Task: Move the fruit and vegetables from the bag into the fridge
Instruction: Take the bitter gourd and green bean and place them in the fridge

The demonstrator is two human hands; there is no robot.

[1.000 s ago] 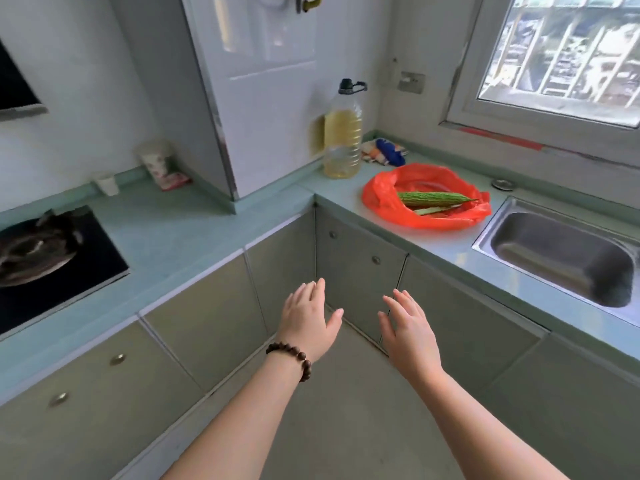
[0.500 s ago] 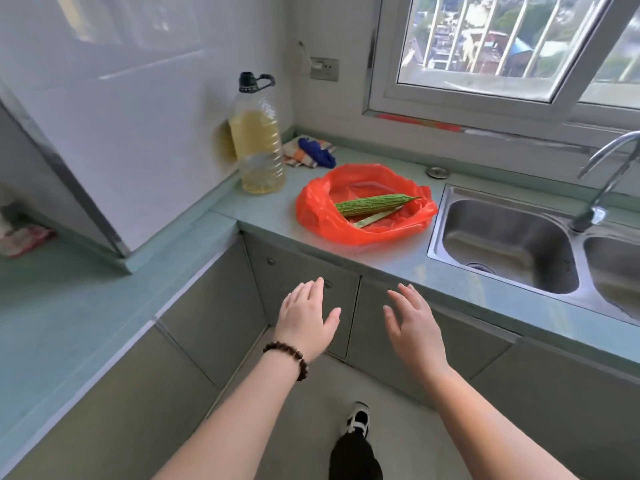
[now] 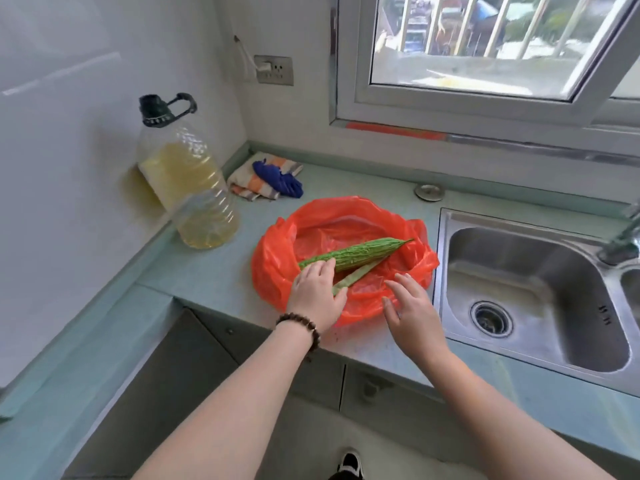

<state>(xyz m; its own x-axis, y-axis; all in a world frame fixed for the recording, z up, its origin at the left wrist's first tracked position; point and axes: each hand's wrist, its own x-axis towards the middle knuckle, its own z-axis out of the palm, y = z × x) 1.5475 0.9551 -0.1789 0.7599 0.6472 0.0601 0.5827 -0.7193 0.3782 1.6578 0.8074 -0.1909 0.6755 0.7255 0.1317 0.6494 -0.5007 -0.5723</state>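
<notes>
- As the pickup begins, the left hand (image 3: 317, 296) lays curled fingers over the near end of a bitter gourd (image 3: 356, 253), inside the red plastic bag (image 3: 273, 258) left of the sink (image 3: 540, 299).
- Beside it, the right hand (image 3: 414, 313) hovers, fingers loosely spread, empty.
- Next, judging by this: close the grip, lift, carry to the fridge, which is not in view.

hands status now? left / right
Left hand: laid on the bitter gourd in the red bag, grip not yet closed.
Right hand: open, empty, over the bag's edge.

I'm looking at a home kitchen: a steel sink (image 3: 533, 299) set in the worktop (image 3: 207, 271), a cooking-oil bottle (image 3: 187, 188) in the corner, cabinets (image 3: 194, 368) below.
</notes>
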